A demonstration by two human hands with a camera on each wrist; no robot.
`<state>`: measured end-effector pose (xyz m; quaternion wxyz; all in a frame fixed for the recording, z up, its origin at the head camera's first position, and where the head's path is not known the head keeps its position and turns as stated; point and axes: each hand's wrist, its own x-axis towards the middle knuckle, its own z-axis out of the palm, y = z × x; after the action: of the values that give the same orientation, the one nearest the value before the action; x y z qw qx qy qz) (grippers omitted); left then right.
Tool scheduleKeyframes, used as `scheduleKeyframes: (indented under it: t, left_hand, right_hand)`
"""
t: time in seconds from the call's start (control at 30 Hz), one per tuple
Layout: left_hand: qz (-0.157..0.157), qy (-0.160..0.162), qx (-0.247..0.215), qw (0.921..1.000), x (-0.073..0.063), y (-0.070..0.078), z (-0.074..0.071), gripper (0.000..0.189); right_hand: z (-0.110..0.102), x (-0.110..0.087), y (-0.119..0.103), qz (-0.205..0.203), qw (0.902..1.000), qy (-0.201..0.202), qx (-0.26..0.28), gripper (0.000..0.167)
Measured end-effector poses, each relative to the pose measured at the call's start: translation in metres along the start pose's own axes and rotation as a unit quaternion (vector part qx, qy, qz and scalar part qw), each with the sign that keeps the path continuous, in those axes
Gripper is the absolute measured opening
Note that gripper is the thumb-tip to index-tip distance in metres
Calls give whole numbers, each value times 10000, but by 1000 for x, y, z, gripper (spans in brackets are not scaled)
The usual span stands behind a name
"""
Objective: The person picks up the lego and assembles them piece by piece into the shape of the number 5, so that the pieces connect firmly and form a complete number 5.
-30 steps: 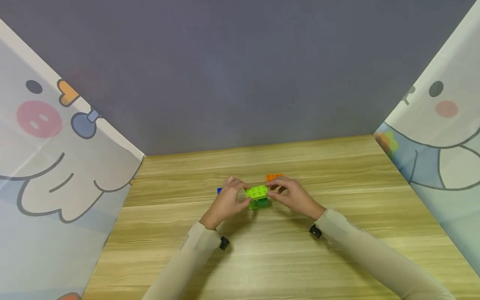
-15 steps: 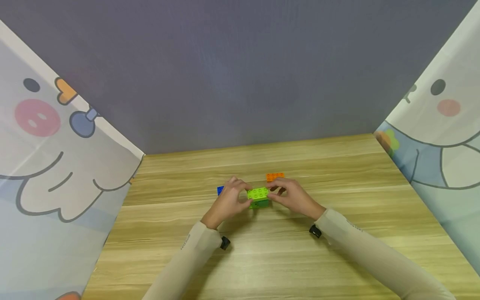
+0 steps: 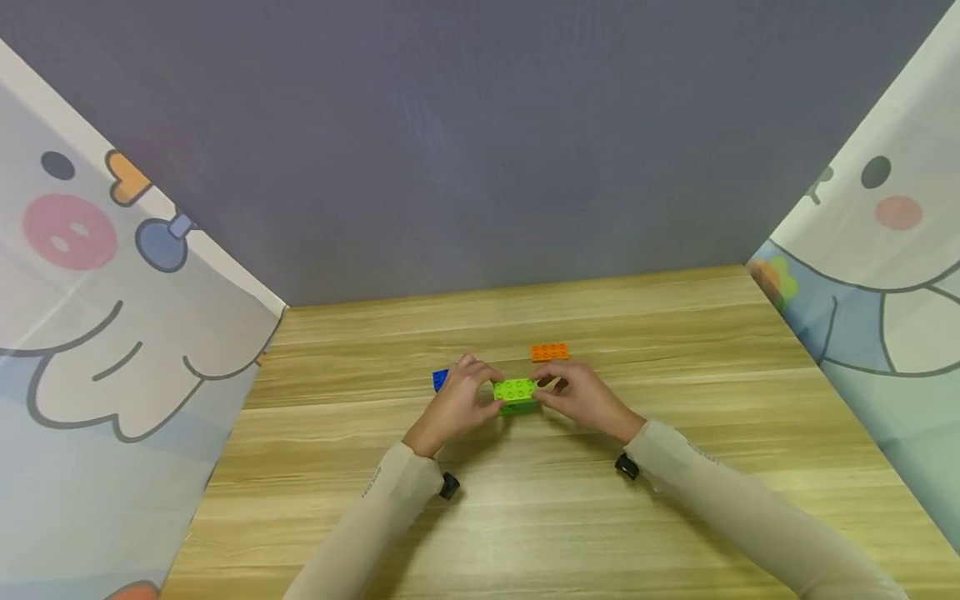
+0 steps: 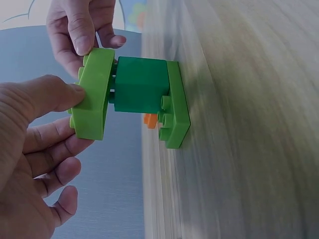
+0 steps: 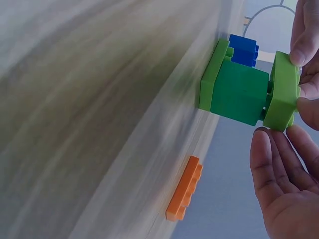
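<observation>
The upper lime brick [image 4: 94,97], smooth-sided with eight studs in two rows, sits slightly tilted atop one green block [image 4: 141,84], whose studs show in the gap. The left hand [image 3: 456,402] and right hand [image 3: 588,400] each pinch an end. The lower lime brick [image 4: 179,114], making two, lies on the counter [image 3: 525,517] near one blue brick [image 5: 242,49] and one orange brick [image 3: 550,352].

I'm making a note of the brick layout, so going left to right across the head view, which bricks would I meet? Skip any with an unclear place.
Blue brick, top light green brick, orange brick.
</observation>
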<state>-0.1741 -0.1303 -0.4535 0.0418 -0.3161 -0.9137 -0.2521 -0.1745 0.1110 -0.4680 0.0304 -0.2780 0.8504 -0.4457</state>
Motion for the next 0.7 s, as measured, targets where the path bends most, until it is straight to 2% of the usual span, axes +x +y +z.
scheduleKeyframes:
  t: [0.33, 0.7]
  left_hand:
    - [-100, -90, 25, 9999, 3, -2, 0, 31]
    - [-76, -79, 70, 9999, 4, -3, 1, 31]
  right_hand:
    - [-2, 2, -1, 53, 9999, -16, -124, 27]
    - [-3, 3, -1, 63, 9999, -57, -117, 28]
